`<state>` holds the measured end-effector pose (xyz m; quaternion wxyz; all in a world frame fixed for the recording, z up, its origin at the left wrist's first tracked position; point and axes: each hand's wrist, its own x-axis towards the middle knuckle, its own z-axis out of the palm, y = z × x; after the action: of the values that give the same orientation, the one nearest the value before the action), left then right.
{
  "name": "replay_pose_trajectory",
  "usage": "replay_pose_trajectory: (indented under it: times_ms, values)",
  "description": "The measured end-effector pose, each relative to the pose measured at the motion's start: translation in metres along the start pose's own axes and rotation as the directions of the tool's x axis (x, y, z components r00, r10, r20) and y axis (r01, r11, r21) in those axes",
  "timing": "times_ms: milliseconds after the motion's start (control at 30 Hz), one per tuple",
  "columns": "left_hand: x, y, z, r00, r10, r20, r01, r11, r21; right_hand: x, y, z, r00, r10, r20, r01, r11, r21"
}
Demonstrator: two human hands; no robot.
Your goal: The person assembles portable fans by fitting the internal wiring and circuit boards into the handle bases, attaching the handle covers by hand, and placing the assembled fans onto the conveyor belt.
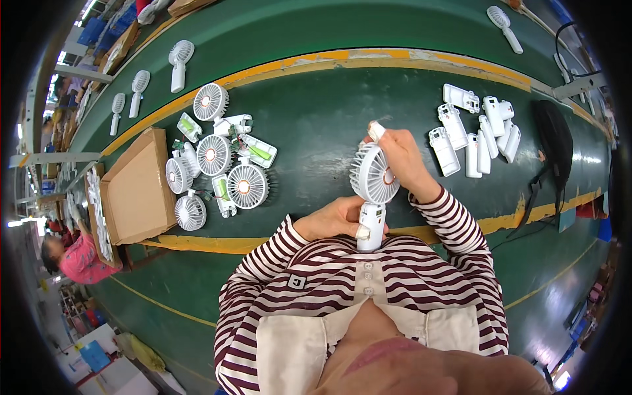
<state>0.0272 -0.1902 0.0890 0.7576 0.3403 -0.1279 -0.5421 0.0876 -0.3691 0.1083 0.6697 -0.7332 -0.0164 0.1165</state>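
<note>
A white handheld fan (380, 175) stands upright close in front of my chest, its round grille on top and its handle pointing down at me. My left hand (330, 218) is closed round the handle from the left, just beneath the fan head. From the upper right my right hand (407, 161) grips the rim of the grille. One of its fingers wears a white covering (376, 131). To the left lie several fans with opened handles (214, 155), some with green parts and wires exposed. White handle shells (451, 126) are heaped to the right.
A cardboard box (139, 187) stands at the bench's left end. Past the yellow-edged bench (316, 99), a green belt carries finished-looking fans (180, 64). A black bag (554, 141) with straps lies at the right. Another person in pink (89, 257) sits far left.
</note>
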Motion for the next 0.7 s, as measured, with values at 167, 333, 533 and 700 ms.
replay_pose_trajectory:
  times_ms: [167, 333, 533, 700]
  values:
    - [-0.003, -0.005, -0.001, 1.0, 0.02, -0.009, -0.02, 1.0, 0.018, -0.022, -0.012, 0.005, 0.991, 0.012, -0.134, -0.003, 0.998, 0.066]
    - [-0.002, -0.004, 0.001, 0.998, 0.051, -0.028, -0.051, 0.999, 0.015, -0.03, 0.005, 0.008, 0.897, -0.302, -0.322, 0.331, 0.943, 0.037]
    - [0.002, 0.006, -0.002, 0.953, 0.214, -0.215, -0.197, 0.976, 0.096, -0.019, 0.009, 0.006, 0.913, -0.329, -0.241, 0.319, 0.944, -0.081]
    - [0.009, 0.016, -0.022, 0.748, 0.519, -0.414, -0.414, 0.852, 0.32, -0.024, 0.022, 0.024, 0.991, -0.041, 0.13, 0.072, 0.966, -0.247]
